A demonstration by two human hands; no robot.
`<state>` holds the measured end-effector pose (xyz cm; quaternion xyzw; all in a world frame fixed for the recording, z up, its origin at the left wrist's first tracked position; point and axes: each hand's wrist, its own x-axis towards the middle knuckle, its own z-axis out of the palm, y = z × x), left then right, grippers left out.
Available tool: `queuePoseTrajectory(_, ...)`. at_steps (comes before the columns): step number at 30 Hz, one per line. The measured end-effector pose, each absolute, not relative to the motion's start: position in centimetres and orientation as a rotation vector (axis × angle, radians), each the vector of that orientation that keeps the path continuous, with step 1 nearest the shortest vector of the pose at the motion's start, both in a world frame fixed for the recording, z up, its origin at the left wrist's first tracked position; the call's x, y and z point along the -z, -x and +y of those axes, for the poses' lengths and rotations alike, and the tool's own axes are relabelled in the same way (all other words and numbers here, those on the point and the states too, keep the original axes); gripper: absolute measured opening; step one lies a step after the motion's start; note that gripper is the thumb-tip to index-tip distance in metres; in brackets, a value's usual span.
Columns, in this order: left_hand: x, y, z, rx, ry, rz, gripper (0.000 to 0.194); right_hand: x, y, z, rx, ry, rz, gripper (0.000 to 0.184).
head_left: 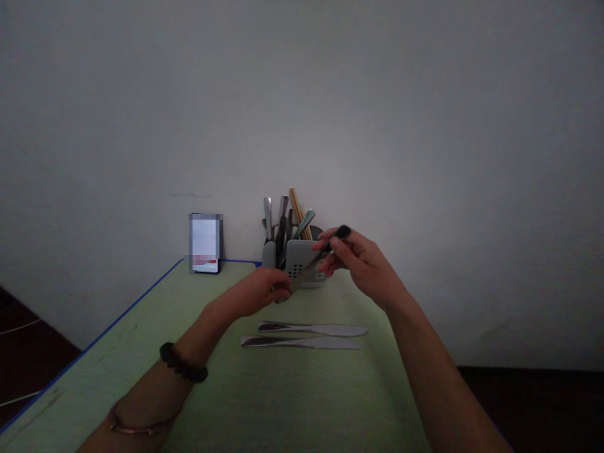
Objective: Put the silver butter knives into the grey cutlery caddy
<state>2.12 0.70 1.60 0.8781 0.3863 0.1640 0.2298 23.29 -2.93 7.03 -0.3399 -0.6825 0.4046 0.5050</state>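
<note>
A table knife [306,272] slants in the air between my two hands, in front of a grey cutlery holder [302,251]. My right hand [363,259] grips it by the dark-looking handle, which points up and to the right. At the lower end, the fingers of my left hand [258,290] are closed on the blade; its tip is hidden by them. Below my hands, two more table knives lie side by side on the table: a farther one [325,329] and a nearer one [306,342]. Their blades point right.
Several metal cutlery handles [267,211] and wooden chopsticks [297,207] stand upright in the holder, against the wall. A phone with a lit screen [206,245] leans at the back left. The pale green table [283,402] has a blue edge.
</note>
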Motion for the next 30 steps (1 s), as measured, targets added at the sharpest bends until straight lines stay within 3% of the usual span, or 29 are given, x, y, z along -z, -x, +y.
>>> queuePoseTrajectory(19,0.6,-3.1,0.7,-0.260,-2.496,1.114,0.014,-5.6,-22.0,-2.4,-0.795,1.066,-1.771,0.023)
queuePoseTrajectory(30,-1.9,-1.7,0.7,-0.353,-2.553,1.127,0.022,-7.8,-21.7,-4.0,-0.640,0.965,-1.715,0.020)
